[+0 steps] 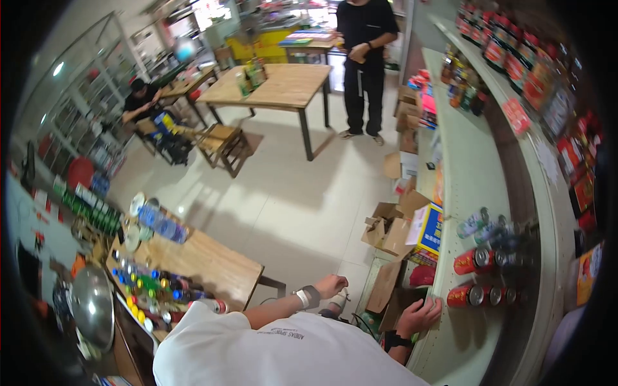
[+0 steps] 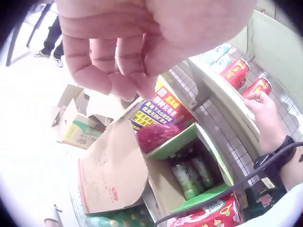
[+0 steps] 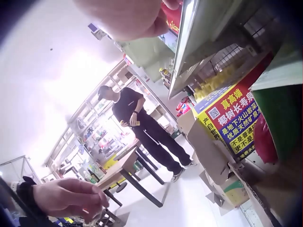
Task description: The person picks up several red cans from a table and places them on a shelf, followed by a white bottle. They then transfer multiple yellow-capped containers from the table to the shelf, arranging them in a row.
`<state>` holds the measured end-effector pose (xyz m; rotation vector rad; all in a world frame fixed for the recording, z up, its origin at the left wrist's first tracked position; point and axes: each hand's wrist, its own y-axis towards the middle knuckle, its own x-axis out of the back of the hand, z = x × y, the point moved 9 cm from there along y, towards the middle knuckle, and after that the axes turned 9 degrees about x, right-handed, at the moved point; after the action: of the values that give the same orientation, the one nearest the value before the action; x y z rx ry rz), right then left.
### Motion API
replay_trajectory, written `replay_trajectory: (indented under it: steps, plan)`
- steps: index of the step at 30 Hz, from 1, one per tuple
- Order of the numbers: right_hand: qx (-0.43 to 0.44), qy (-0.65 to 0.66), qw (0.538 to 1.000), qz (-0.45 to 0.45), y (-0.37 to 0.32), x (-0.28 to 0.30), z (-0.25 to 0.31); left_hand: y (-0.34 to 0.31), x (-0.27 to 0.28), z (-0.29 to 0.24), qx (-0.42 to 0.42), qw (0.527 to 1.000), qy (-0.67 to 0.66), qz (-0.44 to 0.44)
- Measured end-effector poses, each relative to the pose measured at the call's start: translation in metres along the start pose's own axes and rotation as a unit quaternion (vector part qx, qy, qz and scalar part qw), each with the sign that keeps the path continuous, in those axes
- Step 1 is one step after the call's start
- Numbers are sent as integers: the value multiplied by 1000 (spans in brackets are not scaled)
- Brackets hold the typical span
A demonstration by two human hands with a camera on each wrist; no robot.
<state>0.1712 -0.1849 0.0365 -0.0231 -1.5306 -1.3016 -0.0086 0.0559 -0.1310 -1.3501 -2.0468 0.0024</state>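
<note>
My left hand [image 1: 331, 285] hangs over the floor beside the shelf, holding nothing; in the left wrist view its fingers [image 2: 102, 71] are loosely bent. My right hand [image 1: 418, 316] rests at the front edge of the pale metal shelf [image 1: 463, 186], with no item in it. Just beyond it, red drink cans [image 1: 460, 296] lie on their sides in rows, with clear-and-green bottles [image 1: 473, 223] behind them. Below the shelf, an open carton [image 2: 161, 189] holds green cans [image 2: 185, 179]. A tall cardboard flap [image 2: 111, 172] stands beside the carton.
A blue-and-yellow printed box [image 1: 426, 228] and opened cartons [image 1: 389, 225] line the shelf's foot. A wooden table [image 1: 225, 270] with several bottles stands at my left. Across the floor, one person [image 1: 367, 64] stands near another table [image 1: 277, 83]; another person [image 1: 145, 106] sits.
</note>
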Motion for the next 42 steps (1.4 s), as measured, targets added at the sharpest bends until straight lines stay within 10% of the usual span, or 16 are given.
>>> replay_trajectory:
  steps: [10, 20, 26, 29, 32, 39, 42]
  plan:
    - [54, -81, 994, 40, -5, -2, 14, -152, 62, 72, 42, 974, -76, -207]
    - [97, -134, 985, 41, -9, -6, 15, -368, 108, 126, 96, 848, -195, -484]
    - [150, 131, 975, 99, -25, -51, 100, -465, 88, 137, 134, 804, -186, -549]
    - [306, 245, 918, 66, -58, -57, 215, -516, 86, 134, 130, 764, -200, -599]
    - [309, 408, 831, 217, -106, -29, 345, -563, 82, 132, 156, 726, -174, -646]
    - [419, 659, 455, 428, -266, 162, 551, -634, 57, 152, 194, 639, -251, -701]
    - [441, 681, 360, 461, -327, 202, 580, -653, 53, 149, 210, 602, -268, -722]
